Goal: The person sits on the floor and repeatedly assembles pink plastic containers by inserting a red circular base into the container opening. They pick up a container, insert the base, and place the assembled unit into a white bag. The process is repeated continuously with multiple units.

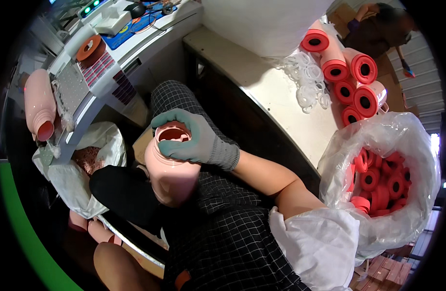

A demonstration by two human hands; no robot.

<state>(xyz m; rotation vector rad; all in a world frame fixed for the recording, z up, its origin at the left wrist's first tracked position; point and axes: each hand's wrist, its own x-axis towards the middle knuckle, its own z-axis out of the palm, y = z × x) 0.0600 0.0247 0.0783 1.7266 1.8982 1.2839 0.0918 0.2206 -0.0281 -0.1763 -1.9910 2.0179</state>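
Note:
A large pink bottle (173,179) stands slightly tilted in front of me at my lap, its wide threaded mouth facing up without a lid. My right hand (196,138), in a grey and green glove, is closed round the bottle's neck, with fingers on the far side and thumb on the near side. Part of the rim is covered by the glove. My left hand does not show; a bare piece of limb (117,266) appears at the lower left. A black rounded shape (121,191) lies left of the bottle, too dark to name.
A second pink bottle (40,104) sits tilted at a machine on the left. Near it hangs a white bag (82,189). On the right bench (276,92) lie clear rings (307,80) and pink bottles with red lids (335,70). A plastic-lined bin (336,160) holds red lids (378,186). Someone (378,31) is behind.

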